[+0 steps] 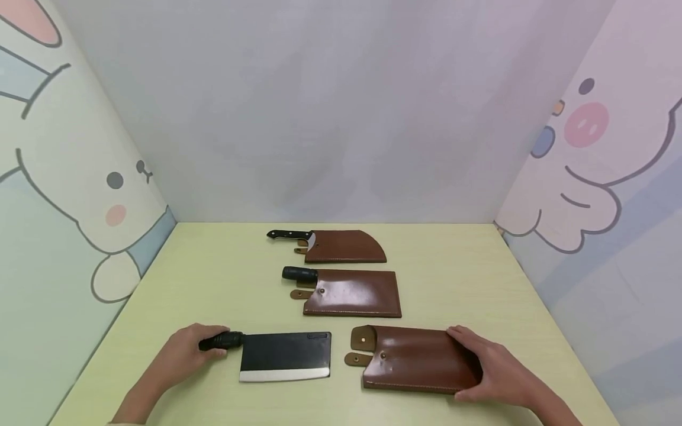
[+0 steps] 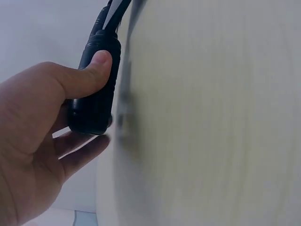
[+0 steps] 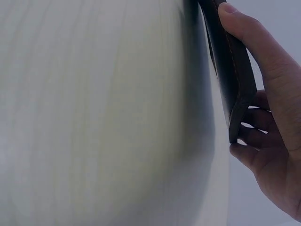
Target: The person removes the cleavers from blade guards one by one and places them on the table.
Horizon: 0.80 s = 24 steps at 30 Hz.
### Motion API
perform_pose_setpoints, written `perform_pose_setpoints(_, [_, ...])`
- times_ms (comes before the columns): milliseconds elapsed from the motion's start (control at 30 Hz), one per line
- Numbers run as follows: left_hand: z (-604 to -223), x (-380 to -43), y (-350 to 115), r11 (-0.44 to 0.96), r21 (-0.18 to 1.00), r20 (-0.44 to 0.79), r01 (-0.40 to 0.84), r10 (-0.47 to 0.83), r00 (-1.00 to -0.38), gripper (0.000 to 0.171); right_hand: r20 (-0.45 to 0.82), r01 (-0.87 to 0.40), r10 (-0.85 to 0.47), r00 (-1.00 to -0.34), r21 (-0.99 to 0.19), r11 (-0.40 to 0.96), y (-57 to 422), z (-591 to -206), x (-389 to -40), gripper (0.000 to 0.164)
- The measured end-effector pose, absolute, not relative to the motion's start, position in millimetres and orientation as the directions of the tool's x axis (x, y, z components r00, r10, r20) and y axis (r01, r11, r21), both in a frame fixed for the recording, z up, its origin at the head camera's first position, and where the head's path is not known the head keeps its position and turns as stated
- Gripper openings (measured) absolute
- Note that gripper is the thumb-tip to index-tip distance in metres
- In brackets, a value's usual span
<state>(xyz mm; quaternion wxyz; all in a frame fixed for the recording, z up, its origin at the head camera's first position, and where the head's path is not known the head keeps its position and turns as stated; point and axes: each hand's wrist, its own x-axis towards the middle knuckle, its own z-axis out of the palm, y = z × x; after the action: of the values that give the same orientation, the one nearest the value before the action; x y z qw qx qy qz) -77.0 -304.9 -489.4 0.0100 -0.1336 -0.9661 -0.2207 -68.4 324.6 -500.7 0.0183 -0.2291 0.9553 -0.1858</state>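
Observation:
A cleaver (image 1: 285,355) with a black blade and bright cutting edge is at the front left. My left hand (image 1: 183,354) pinches its ribbed black handle (image 2: 96,84) between thumb and fingers. To its right, a brown leather knife sheath (image 1: 415,358) has its mouth and two unfastened straps facing the blade tip, with a gap between them. My right hand (image 1: 492,370) grips the sheath's closed end, thumb on the near edge and fingers on the far edge. In the right wrist view the sheath (image 3: 230,61) is seen edge-on, tilted, above the table.
Behind lie two sheathed knives: a black-handled cleaver in a rectangular sheath (image 1: 354,293), and a curved knife in a rounded sheath (image 1: 346,245) farther back. Their handles point left. The pale wooden table (image 1: 213,266) is bounded by a back wall and cartoon-printed side panels.

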Motion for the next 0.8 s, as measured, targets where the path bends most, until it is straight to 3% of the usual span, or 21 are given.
perform_pose_setpoints(433, [-494, -80, -307, 0.86, 0.418, 0.049, 0.293, 0.301, -0.953, 0.053, 0.039, -0.449, -0.458, -0.888, -0.291, 0.845, 324, -506, -63, 0.124])
perform_pose_setpoints(800, [-483, -103, -285, 0.877, 0.396, 0.11, 0.273, 0.25, -0.962, 0.06, 0.141, -0.49, -0.47, -0.871, -0.299, 0.819, 312, -472, -87, 0.091])
